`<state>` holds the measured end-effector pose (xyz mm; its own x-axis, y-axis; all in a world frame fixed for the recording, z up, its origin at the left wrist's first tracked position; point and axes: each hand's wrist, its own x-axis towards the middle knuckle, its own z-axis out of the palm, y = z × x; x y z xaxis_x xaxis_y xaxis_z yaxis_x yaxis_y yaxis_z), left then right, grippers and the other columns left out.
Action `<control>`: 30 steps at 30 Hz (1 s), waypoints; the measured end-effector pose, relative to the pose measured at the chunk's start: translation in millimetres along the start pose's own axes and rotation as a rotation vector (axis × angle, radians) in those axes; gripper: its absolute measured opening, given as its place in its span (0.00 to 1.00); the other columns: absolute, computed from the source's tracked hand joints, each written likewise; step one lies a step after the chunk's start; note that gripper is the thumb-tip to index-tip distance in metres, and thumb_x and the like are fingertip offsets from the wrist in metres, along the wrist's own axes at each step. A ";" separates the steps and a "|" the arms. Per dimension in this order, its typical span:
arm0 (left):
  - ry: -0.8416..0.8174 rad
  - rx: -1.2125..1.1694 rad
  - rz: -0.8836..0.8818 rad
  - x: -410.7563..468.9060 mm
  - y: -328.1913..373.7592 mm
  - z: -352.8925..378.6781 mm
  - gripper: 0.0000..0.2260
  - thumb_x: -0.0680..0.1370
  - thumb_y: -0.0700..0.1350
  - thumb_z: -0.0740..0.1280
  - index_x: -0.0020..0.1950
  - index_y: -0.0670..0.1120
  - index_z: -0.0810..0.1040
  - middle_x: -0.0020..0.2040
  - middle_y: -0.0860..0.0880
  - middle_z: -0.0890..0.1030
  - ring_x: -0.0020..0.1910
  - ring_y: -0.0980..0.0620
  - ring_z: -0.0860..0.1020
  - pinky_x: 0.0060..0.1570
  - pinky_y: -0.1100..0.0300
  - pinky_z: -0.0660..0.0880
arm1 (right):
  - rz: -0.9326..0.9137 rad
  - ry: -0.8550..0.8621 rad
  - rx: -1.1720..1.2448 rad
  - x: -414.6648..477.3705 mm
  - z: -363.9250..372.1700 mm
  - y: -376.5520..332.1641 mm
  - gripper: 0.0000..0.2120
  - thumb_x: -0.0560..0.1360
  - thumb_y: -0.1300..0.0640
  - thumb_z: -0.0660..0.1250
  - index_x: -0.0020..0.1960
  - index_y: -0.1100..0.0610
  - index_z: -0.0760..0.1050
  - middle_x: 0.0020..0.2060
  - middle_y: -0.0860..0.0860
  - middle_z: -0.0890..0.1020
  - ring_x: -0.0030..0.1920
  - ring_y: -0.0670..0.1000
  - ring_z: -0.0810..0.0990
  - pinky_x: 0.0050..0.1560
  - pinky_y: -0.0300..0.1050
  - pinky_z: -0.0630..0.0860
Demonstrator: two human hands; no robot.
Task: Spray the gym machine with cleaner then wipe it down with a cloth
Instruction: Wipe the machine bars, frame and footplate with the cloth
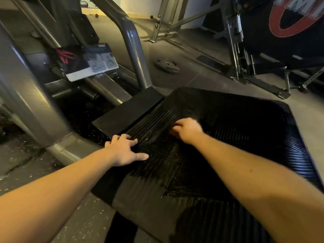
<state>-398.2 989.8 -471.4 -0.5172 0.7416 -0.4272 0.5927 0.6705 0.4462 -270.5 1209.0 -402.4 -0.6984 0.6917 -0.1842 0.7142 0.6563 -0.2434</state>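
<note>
Glistening in streaks, the ribbed black footplate (245, 120) seems wet near centre.

glossy wet ribbed black footplate (236, 123), grey metal frame (130, 41)

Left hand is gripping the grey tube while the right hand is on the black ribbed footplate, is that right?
No. The head view shows the left hand resting, fingers spread, on the edge of the black ribbed footplate, not gripping the grey tube. The right hand is on the footplate.
</note>
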 end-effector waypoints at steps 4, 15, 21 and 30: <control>-0.027 0.063 0.009 2.7 -0.2 -4.3 0.44 0.71 0.78 0.62 0.83 0.59 0.60 0.83 0.52 0.56 0.81 0.42 0.53 0.76 0.40 0.55 | -0.283 -0.186 -0.017 -24.9 36.2 -40.5 0.19 0.83 0.51 0.66 0.72 0.54 0.76 0.72 0.52 0.77 0.74 0.53 0.72 0.73 0.44 0.63; -0.034 0.087 0.053 -5.9 -4.5 -1.9 0.44 0.73 0.78 0.57 0.84 0.60 0.55 0.84 0.53 0.52 0.81 0.42 0.50 0.77 0.41 0.51 | -0.105 -0.057 -0.124 12.7 8.5 -6.7 0.15 0.83 0.49 0.65 0.68 0.49 0.79 0.65 0.52 0.80 0.66 0.56 0.78 0.68 0.49 0.73; -0.028 0.056 0.084 -6.7 -11.3 -1.1 0.35 0.79 0.73 0.55 0.83 0.60 0.56 0.84 0.54 0.53 0.82 0.43 0.49 0.77 0.41 0.50 | -0.249 -0.186 -0.065 -30.4 21.2 -18.2 0.17 0.82 0.49 0.67 0.70 0.45 0.78 0.70 0.47 0.79 0.71 0.52 0.75 0.74 0.51 0.68; 0.152 0.078 0.007 -14.7 -44.3 -8.3 0.25 0.83 0.64 0.59 0.79 0.58 0.67 0.78 0.49 0.67 0.77 0.41 0.62 0.73 0.44 0.63 | -0.238 -0.167 -0.226 -22.0 1.6 11.3 0.17 0.82 0.51 0.67 0.70 0.49 0.78 0.72 0.53 0.76 0.72 0.55 0.74 0.74 0.51 0.69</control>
<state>-422.0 949.4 -478.3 -0.5968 0.7451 -0.2978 0.6396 0.6659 0.3842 -247.2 1200.7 -402.6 -0.8312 0.4647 -0.3052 0.5099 0.8560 -0.0852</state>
